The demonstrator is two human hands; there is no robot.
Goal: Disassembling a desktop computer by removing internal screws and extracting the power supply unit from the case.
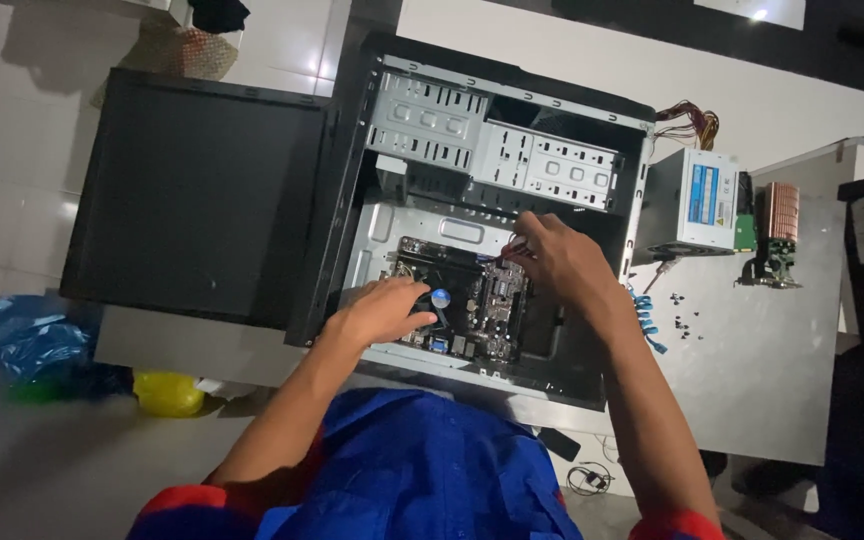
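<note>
While hands [472, 285] touch it, motherboard [467, 300] lies flat in case [612, 150].

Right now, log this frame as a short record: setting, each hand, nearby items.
setting: open black metal computer case lying on its side on a grey table
left hand: resting on the green motherboard
right hand: fingers pinching thin red wires
nearby: grey box-shaped power supply, small dark screws
</note>
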